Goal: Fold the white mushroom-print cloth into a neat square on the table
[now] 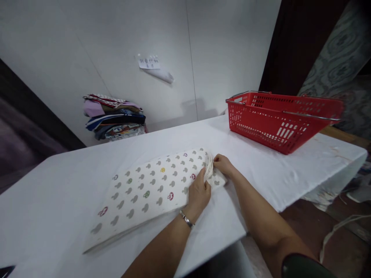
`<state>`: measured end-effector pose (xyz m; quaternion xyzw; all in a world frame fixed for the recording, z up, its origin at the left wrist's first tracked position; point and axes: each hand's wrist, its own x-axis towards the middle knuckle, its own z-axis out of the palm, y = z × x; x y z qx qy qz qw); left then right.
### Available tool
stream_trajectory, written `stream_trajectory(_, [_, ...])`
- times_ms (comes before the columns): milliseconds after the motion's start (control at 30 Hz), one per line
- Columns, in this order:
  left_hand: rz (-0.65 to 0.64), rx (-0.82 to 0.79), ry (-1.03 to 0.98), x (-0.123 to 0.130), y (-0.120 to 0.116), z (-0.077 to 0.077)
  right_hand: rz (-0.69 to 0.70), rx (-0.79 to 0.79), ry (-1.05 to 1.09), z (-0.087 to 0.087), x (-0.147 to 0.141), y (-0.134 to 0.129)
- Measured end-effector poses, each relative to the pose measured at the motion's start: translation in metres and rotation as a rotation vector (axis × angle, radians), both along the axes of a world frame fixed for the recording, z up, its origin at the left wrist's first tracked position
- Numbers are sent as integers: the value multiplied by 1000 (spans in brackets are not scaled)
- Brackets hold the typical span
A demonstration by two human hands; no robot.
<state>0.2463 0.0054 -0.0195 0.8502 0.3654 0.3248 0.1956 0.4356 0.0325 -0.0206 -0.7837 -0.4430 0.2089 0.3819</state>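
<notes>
A folded white cloth [153, 189] printed with grey, red, green and yellow mushrooms lies flat on the table. At its right end, a bundle of thin white strings [209, 170] rests over the fabric. My left hand [199, 192], with a metal bracelet at the wrist, is closed around the lower part of the bundle and rests on the cloth. From the right, my right hand [223, 165] pinches at the upper side of the same strings. The fingertips of both hands are partly hidden.
A white cover lies on the table [58, 200]. At the back right stands a red plastic basket [266, 123] with metal handles. A stack of folded fabrics [116, 117] sits by the wall at the back left. A paper note [149, 63] hangs on the wall.
</notes>
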Motion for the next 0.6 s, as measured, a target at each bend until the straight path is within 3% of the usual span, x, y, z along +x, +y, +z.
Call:
stream_trajectory(167, [-68, 94, 56, 1, -3, -3, -21, 72, 278, 2, -3, -3])
stream_trajectory(367, [-143, 154, 164, 2, -8, 0, -10, 45, 559, 13, -7, -9])
stream_trajectory(600, [-199, 159, 233, 0, -12, 9, 37, 10, 476, 25, -14, -18])
